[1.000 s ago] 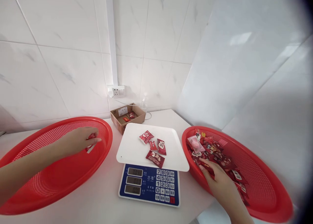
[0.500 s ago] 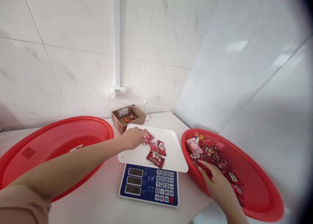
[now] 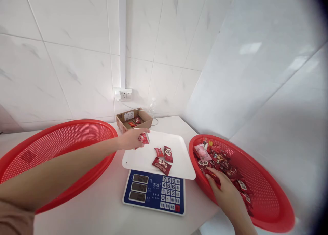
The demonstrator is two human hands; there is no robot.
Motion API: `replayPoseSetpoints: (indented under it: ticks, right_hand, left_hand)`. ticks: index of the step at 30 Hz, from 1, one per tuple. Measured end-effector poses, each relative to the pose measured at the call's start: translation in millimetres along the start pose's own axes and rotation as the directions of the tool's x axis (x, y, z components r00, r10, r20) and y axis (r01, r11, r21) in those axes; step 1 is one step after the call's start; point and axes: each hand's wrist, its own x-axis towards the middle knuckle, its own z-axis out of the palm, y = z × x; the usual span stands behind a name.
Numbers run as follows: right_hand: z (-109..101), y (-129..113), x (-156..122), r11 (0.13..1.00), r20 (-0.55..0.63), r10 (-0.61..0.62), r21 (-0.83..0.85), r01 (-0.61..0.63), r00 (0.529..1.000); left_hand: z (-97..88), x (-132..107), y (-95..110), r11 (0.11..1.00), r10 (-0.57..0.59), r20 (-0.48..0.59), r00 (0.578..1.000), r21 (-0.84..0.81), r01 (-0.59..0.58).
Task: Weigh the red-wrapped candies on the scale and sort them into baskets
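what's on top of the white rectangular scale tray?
Three flat red wrapped packets lie on the white rectangular tray. The left hand, holding a red-and-white wrapped packet, covers the tray's far left corner; anything beneath hand or packets is hidden.

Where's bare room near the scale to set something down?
Bare tabletop lies between left basket and scale, and before the scale. The tray has a bare right side. Crowded: its middle, and the packet heap at the right hand.

On the bench (image 3: 84,216), the scale (image 3: 153,192) stands between the left basket (image 3: 82,134) and the right basket (image 3: 273,194), three packets (image 3: 162,166) on its pan (image 3: 179,166) and more in the right basket. A box (image 3: 121,126) sits behind the pan's left side, a bottle (image 3: 151,107) at its far right corner.
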Motion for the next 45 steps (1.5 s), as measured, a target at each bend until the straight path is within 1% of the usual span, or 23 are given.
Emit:
replayPoseSetpoints:
  ticks: [2,4,7,9,12,14,15,16,18,21,23,25,27,28,30,32,35,40,45]
  right_hand:
    - [0.5,2.4,0.3,1.000,-0.010,-0.009,-0.011,0.009,1.000]
    - [1.1,5.1,0.9,1.000,-0.014,-0.020,-0.023,0.019,1.000]
    - [2.2,8.8,1.8,0.998,-0.021,-0.044,-0.034,0.043,0.999]
    - [3.2,10.0,2.3,0.997,-0.035,-0.065,-0.041,0.064,0.997]
    - [4.0,9.7,2.6,0.995,-0.066,-0.092,-0.039,0.090,0.994]
    - [3.6,8.2,2.3,0.996,-0.067,-0.082,-0.042,0.080,0.994]
    - [3.0,7.1,2.0,0.997,-0.061,-0.073,-0.043,0.070,0.996]
    - [2.2,5.9,1.6,0.997,-0.053,-0.062,-0.044,0.060,0.997]
    - [0.6,3.4,0.4,0.998,-0.040,-0.044,-0.045,0.042,0.998]
    - [-0.9,-0.7,-1.8,0.999,-0.038,-0.036,-0.031,0.035,0.999]
    - [-1.1,-3.0,-2.9,0.999,-0.039,-0.038,-0.017,0.037,0.999]
    - [-0.6,-4.4,-3.6,0.999,-0.042,-0.036,-0.010,0.036,0.998]
    - [0.0,-4.6,-4.0,0.999,-0.045,-0.039,-0.008,0.039,0.998]
    - [0.4,-4.5,-4.3,0.999,-0.049,-0.044,-0.007,0.043,0.998]
    - [0.8,-3.8,-5.0,0.998,-0.056,-0.057,-0.004,0.057,0.997]
    - [1.0,-3.6,-5.9,0.998,-0.057,-0.055,-0.004,0.055,0.997]
    - [0.9,-4.4,-7.4,0.999,-0.043,-0.037,-0.010,0.037,0.998]
    - [0.8,-5.9,-7.7,0.999,-0.036,-0.031,-0.015,0.030,0.999]
    - [-0.8,-6.3,-6.1,0.999,-0.045,-0.027,-0.031,0.025,0.999]
  left_hand:
    - [-21.1,-22.7,-13.8,0.999,-0.050,-0.044,0.998,-0.003,0.050]
    - [-38.4,-45.3,-31.7,0.993,-0.114,-0.124,0.986,0.020,0.118]
    - [-52.2,-73.3,-64.8,0.972,-0.217,-0.196,0.956,0.044,0.230]
    - [-53.0,-85.2,-87.7,0.955,-0.264,-0.240,0.934,0.068,0.288]
    - [-46.6,-92.9,-114.9,0.928,-0.306,-0.306,0.901,0.117,0.354]
    - [-41.1,-92.5,-123.0,0.918,-0.312,-0.321,0.894,0.142,0.371]
    - [-38.7,-90.8,-123.2,0.919,-0.301,-0.325,0.896,0.153,0.364]
    - [-36.4,-88.4,-120.5,0.924,-0.279,-0.326,0.903,0.163,0.345]
    - [-31.6,-81.1,-107.1,0.946,-0.206,-0.310,0.928,0.179,0.269]
    - [-19.8,-64.8,-71.2,0.979,-0.025,-0.233,0.972,0.190,0.071]
    - [-6.6,-51.6,-41.9,0.976,0.124,-0.167,0.978,0.197,-0.090]
    - [10.8,-38.4,-13.2,0.950,0.258,-0.093,0.962,0.208,-0.235]
    - [30.2,-26.4,11.6,0.908,0.371,-0.010,0.929,0.216,-0.360]
    - [39.8,-21.2,21.9,0.886,0.412,0.026,0.911,0.222,-0.407]
    - [56.8,-12.6,37.3,0.855,0.454,0.074,0.888,0.245,-0.458]
    - [68.9,-6.0,46.3,0.839,0.456,0.098,0.884,0.283,-0.465]
    - [76.2,1.0,51.6,0.829,0.439,0.124,0.890,0.327,-0.454]
    - [72.6,2.0,49.6,0.827,0.420,0.160,0.893,0.337,-0.450]
    - [71.4,-10.2,39.7,0.841,0.392,0.176,0.903,0.330,-0.429]
